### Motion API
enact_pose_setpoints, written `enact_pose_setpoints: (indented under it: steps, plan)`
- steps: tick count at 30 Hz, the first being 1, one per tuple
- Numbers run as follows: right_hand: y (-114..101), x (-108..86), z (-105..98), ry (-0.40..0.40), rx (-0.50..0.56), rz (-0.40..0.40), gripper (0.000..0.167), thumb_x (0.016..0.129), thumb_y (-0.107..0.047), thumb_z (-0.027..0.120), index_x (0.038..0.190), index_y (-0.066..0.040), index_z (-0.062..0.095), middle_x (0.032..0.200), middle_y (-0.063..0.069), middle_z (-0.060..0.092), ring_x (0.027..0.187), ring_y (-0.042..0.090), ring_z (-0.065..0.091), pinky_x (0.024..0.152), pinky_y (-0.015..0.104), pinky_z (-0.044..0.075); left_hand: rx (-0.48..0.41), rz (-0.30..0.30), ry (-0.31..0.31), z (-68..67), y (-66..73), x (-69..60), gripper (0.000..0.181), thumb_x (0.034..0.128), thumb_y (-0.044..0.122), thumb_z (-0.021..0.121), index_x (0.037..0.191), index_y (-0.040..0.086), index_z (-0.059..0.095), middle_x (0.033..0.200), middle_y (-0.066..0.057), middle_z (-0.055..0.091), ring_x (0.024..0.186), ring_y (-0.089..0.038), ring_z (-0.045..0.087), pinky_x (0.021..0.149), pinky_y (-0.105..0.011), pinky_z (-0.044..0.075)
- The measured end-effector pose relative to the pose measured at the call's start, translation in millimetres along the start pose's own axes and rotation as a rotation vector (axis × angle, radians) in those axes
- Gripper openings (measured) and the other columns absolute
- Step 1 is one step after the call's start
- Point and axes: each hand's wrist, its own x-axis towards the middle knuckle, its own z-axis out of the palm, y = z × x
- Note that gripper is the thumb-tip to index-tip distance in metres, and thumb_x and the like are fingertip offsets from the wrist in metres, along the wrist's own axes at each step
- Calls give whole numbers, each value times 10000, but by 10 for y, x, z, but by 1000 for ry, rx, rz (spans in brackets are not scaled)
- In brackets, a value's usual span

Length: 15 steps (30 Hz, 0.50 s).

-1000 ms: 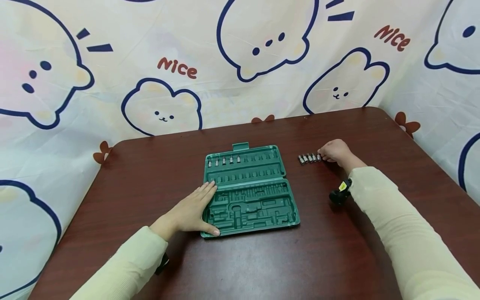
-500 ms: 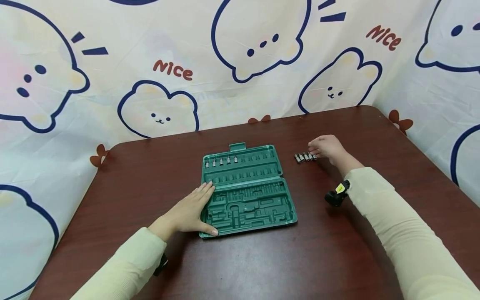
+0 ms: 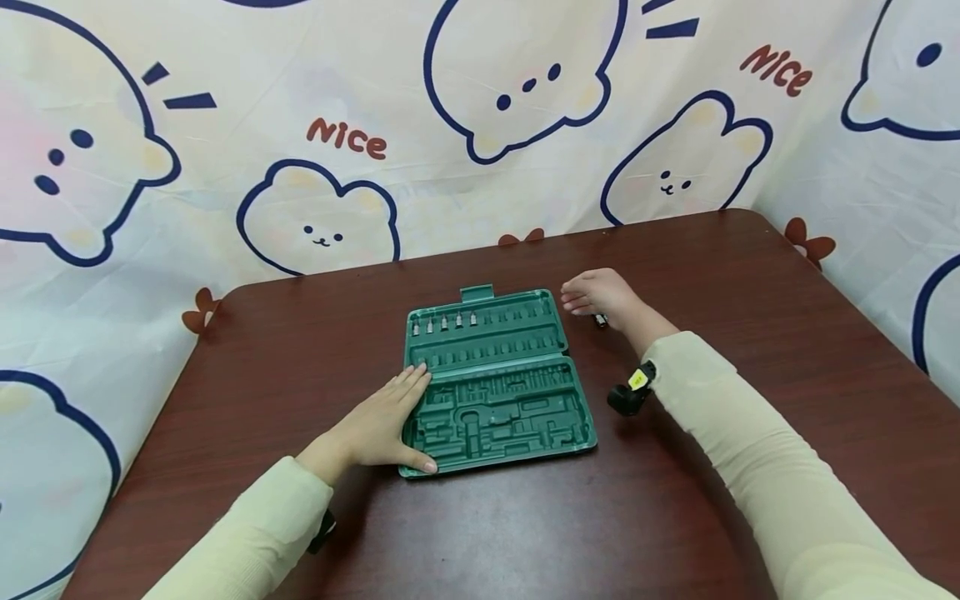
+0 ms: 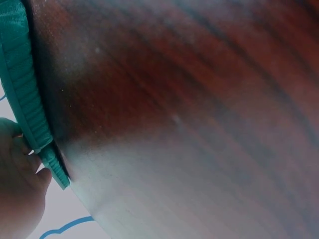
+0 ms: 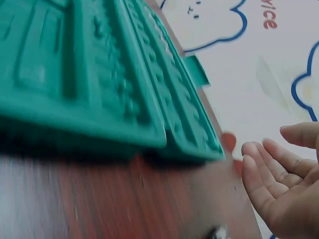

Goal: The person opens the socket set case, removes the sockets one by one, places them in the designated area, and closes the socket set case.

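Observation:
A green tool case (image 3: 498,462) lies opened flat on the table, with several small silver sockets (image 3: 445,322) in the far-left slots of its lid. My left hand (image 3: 375,421) rests on the case's left edge, fingers straight and thumb on the near-left corner. In the left wrist view, that hand (image 4: 20,184) touches the green case side (image 4: 25,84). My right hand (image 3: 603,296) is just right of the lid, above the table. In the right wrist view, its loosely bent fingers (image 5: 271,172) and thumb stand apart, with nothing visible between them. Beneath it, one loose socket (image 3: 601,320) shows; the others are hidden.
The brown table (image 3: 480,533) runs back to a cloth backdrop (image 3: 450,192) printed with cartoon bears. A latch tab (image 3: 477,292) sticks out from the lid's far edge. A black wrist camera (image 3: 632,390) hangs below my right wrist, near the case.
My right hand has left the right end of the loose socket row and moved left toward the lid, now covering most of the row. The left hand stays on the case.

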Motion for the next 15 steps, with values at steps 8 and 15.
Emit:
enact_pose_setpoints:
  steps: [8,15]
  plan:
    - [-83,85,321,-41,22,-1,315,889,-149,482,1104,76,526,1014,232,548,884,287,569,769,347,458,0,-11,-5,8,4,4,1182,554,776,486,1375,4,128,1420,-145,98,1288,-279,66,1009,-420,137]
    - [-81,164,598,-81,28,12,299,882,-145,495,1089,65,544,989,206,560,849,268,572,738,325,468,7,-3,13,19,5,-4,1175,557,760,510,1372,-4,143,1418,-150,108,1286,-286,80,1007,-421,144]
